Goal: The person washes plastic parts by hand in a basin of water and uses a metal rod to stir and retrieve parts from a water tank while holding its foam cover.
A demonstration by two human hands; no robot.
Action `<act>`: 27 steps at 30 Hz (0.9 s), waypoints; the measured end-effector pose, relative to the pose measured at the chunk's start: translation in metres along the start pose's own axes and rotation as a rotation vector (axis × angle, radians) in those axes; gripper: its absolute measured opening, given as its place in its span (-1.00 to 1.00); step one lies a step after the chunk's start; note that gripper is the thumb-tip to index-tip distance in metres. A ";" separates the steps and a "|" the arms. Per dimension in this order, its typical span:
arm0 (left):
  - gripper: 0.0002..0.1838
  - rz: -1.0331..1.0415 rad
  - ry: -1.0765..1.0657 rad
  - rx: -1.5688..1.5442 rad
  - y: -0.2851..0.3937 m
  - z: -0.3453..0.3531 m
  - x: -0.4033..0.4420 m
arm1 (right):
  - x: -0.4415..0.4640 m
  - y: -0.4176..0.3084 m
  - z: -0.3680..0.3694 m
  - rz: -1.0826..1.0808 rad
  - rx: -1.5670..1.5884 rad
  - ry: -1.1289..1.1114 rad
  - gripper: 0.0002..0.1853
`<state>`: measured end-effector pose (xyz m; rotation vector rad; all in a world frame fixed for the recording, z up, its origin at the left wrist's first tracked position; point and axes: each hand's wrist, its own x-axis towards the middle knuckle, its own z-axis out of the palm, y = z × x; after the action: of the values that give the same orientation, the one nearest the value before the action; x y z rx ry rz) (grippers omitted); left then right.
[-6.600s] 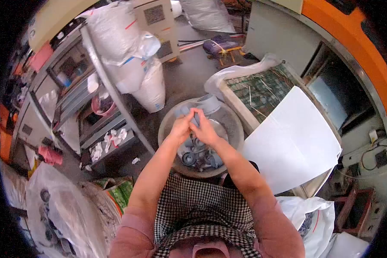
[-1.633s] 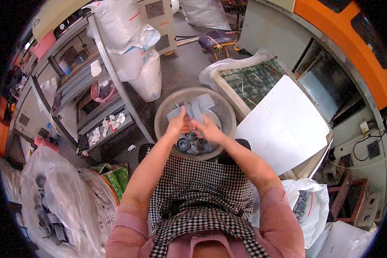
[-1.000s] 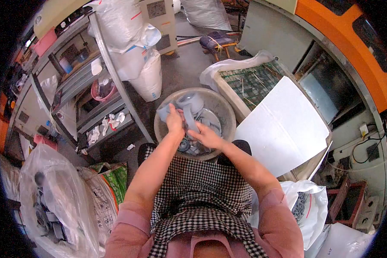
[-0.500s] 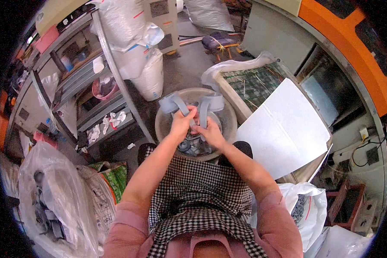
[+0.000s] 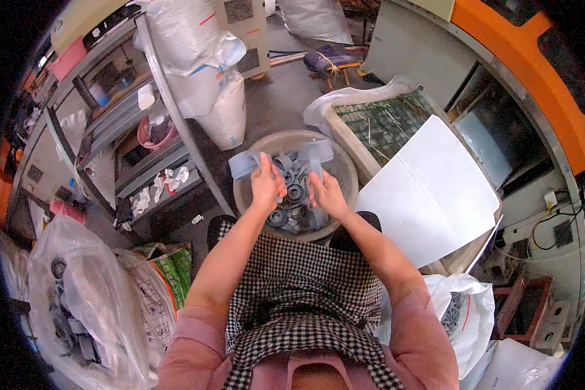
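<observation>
My left hand is closed around the strip of a grey plastic part, whose wide curved band sticks out to the left. My right hand grips a similar translucent-looking grey plastic part, its band turned up and to the right. Both hands are over a round basin, a short gap between them. Inside it lie several loose dark grey ring-shaped pieces and other grey bits. The fingers partly hide the lower ends of both held parts.
A white board leans over a crate with green netting on the right. Left stand a metal rack and stacked white sacks. Clear plastic bag with grey parts and white bag flank my knees.
My hands have drawn apart, uncovering the ring pieces in the basin. The left grey part has shifted left and down; the right one has tilted slightly and sits a little lower.
</observation>
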<state>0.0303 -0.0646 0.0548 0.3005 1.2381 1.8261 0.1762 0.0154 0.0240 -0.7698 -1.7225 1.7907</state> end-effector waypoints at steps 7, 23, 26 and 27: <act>-0.45 -0.026 -0.076 -0.048 -0.002 0.005 0.000 | -0.002 -0.003 0.000 -0.004 -0.011 -0.028 -0.69; -0.30 0.306 -0.129 0.625 -0.023 0.069 -0.021 | -0.029 -0.025 -0.018 -0.318 -0.164 0.058 -0.68; -0.27 0.125 -0.296 0.580 -0.022 0.105 -0.039 | -0.066 -0.059 -0.052 -0.354 -0.281 0.154 -0.57; -0.30 0.057 -0.313 0.535 -0.023 0.122 -0.047 | -0.076 -0.066 -0.066 -0.318 -0.274 0.173 -0.51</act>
<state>0.1450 -0.0219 0.1056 0.8894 1.4796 1.3951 0.2759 0.0096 0.0916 -0.6904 -1.8737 1.2586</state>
